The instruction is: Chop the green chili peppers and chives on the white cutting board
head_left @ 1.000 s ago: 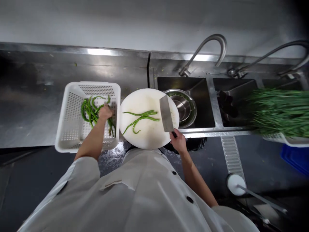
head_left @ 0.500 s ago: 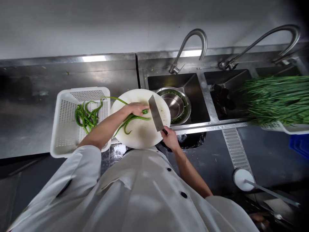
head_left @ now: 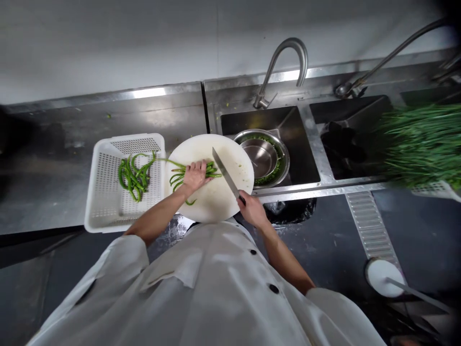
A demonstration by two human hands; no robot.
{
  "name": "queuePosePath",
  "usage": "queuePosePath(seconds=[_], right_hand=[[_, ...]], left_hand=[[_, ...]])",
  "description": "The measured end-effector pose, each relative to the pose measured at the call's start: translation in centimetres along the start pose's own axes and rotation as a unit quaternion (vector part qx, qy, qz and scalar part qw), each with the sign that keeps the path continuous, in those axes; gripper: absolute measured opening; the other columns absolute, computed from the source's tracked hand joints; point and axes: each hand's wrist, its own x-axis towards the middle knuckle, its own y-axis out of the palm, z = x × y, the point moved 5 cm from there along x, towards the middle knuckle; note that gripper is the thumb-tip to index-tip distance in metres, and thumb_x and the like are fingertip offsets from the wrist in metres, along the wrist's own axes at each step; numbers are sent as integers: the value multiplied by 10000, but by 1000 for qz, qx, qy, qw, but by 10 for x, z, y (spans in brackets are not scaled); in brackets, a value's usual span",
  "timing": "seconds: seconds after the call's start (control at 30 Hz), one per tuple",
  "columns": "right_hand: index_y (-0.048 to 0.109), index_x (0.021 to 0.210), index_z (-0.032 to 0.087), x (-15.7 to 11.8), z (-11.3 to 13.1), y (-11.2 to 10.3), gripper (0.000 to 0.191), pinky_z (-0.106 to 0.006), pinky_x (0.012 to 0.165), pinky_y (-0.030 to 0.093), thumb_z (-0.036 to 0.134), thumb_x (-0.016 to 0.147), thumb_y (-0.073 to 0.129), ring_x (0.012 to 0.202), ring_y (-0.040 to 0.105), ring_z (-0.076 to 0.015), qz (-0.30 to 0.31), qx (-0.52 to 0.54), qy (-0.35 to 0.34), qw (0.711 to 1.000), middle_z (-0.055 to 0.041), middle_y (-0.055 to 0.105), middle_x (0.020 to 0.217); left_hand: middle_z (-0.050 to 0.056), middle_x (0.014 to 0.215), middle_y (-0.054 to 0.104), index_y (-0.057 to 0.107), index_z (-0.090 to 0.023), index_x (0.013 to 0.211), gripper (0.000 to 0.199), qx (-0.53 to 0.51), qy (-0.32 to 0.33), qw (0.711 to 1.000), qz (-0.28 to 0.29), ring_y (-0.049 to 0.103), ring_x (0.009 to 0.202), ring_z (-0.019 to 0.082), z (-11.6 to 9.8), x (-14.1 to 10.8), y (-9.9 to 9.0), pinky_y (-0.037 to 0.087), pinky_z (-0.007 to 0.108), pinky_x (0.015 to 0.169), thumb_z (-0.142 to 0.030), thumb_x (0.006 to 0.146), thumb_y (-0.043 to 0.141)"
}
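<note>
The bunch of long green chili peppers (head_left: 212, 169) lies on the round white cutting board (head_left: 212, 204), directly under the left hand (head_left: 195, 175), whose fingers lie close together and curl over it, with the thumb on the near side. The bunch runs roughly left to right: thicker ends poke out past the fingers to the right, thin tails trail left, and one long tail reaches across the board's left edge to the rim of the white plastic basket (head_left: 103, 192). The cleaver (head_left: 227, 174) stands just right of the protruding ends, its length slanting from the far left toward the near right, so blade and peppers cross at a steep angle. The right hand (head_left: 251, 207) is wrapped round its handle at the board's near right edge; the left is the nearer to the bunch. Whether the blade touches the board cannot be told. Right of the blade, a strip of board with a few small scraps leads to the edge, beyond which nested metal bowls (head_left: 261, 158) sit in the sink (head_left: 302, 149). On the left the basket, holding more green peppers (head_left: 135, 178), stands just beside the board and limits room that way; the near edge lies close to the person's white jacket (head_left: 216, 269).
</note>
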Motion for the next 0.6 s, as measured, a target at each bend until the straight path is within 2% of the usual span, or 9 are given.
queuePosePath(seconds=[0.13,0.23,0.37,0.5,0.6], right_hand=[[628,1249,173,3,-11,-8,304,-291,715,387,267,1014,461,827,664,-245,1,-32,16,999,-107,749,942],[648,1162,182,4,-14,-10,263,-292,726,391,275,1008,455,816,659,-245,-6,-30,2,1000,-101,741,917],[648,1096,180,5,-12,-5,265,-298,723,402,287,996,428,792,651,-250,-36,-15,3,999,-104,732,884],[662,1118,184,8,-7,5,297,-307,744,427,320,979,437,798,661,-256,-45,15,-24,999,-109,743,911],[676,1125,197,8,-14,5,319,-313,759,442,351,970,443,800,662,-255,-74,23,-22,997,-104,749,926]], left_hand=[[288,1408,551,327,-18,1572,848,-36,4,999,1,513,1261,397,-22,13,0,441,495,1011,-547,953,565],[286,1409,552,264,-9,1603,904,-46,2,999,-4,518,1258,389,-31,15,-2,422,503,1036,-538,945,585],[294,1389,558,209,-13,1629,984,-38,-24,999,-12,524,1246,408,-36,6,1,372,542,1078,-603,932,574],[307,1392,546,335,6,1574,778,-42,-25,998,-27,508,1279,408,-44,2,5,381,540,1065,-510,1006,458],[291,1360,577,435,-12,1507,644,-52,-10,998,-41,531,1254,394,-50,3,5,404,538,1039,-435,1021,438]])
